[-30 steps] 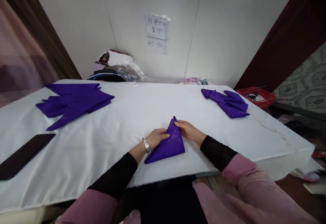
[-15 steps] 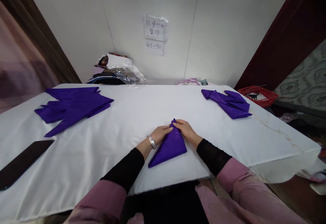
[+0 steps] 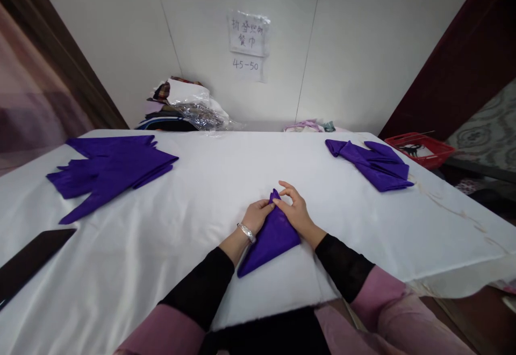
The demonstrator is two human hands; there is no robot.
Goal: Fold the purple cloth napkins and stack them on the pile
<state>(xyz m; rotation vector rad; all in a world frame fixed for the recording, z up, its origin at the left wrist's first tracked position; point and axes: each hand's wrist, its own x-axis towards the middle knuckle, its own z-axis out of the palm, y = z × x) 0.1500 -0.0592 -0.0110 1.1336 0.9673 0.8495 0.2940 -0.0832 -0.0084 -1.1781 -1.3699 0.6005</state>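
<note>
A purple cloth napkin (image 3: 271, 238) folded into a triangle lies on the white-covered table (image 3: 209, 193) right in front of me. My left hand (image 3: 255, 215) pinches the far tip of the napkin from the left; a silver bracelet sits on that wrist. My right hand (image 3: 295, 211) grips the same tip from the right, thumb and forefinger closed on it, other fingers raised. Both hands meet at the point of the triangle.
A pile of flat purple napkins (image 3: 108, 167) lies at the far left. A smaller heap of folded purple napkins (image 3: 373, 164) lies at the far right. A dark flat object (image 3: 28, 261) rests at the left edge. Bagged fabrics (image 3: 185, 105) and a red basket (image 3: 419, 149) stand behind.
Both hands slid from the napkin's sides up to its far tip and closed on it. The napkin has narrowed a little at the top.
</note>
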